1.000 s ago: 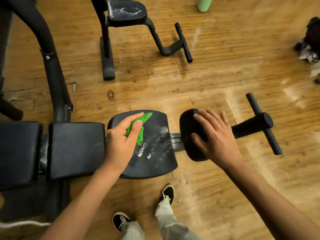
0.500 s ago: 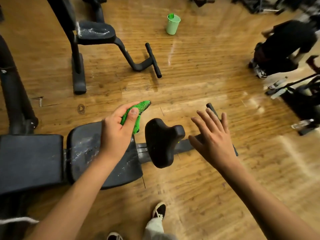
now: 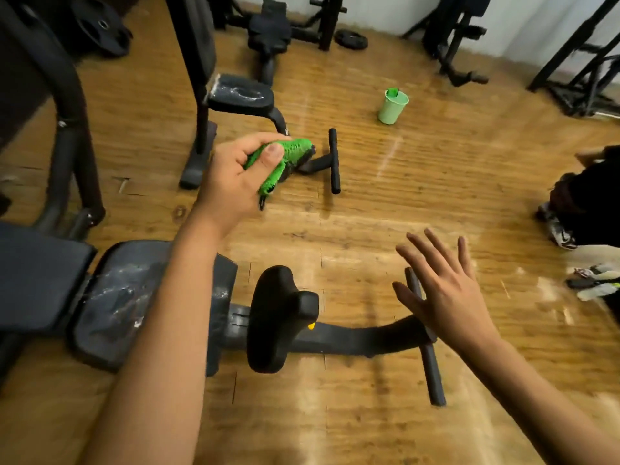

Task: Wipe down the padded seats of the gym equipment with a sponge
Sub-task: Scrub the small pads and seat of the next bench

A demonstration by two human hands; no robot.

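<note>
My left hand (image 3: 235,176) grips a bright green sponge (image 3: 288,159), lifted in the air above the floor beyond the near bench. The near bench's black padded seat (image 3: 117,297) lies under my left forearm and carries white streaks. To its right stands a black rounded pad (image 3: 278,317) on the bench's frame. My right hand (image 3: 443,290) hovers with fingers spread over the bench's foot bar (image 3: 426,337), holding nothing. A second bench further off has a black padded seat (image 3: 241,94) with white foam marks.
A green cup (image 3: 392,107) stands on the wooden floor at the upper right. Black racks and a weight plate (image 3: 352,38) line the far wall. A person in dark clothes (image 3: 590,199) crouches at the right edge. A black machine frame (image 3: 67,105) rises at left.
My left hand has lifted the sponge off the near seat and carried it forward. My right hand has left the rounded pad and now hovers open. The view has tilted up toward the room.
</note>
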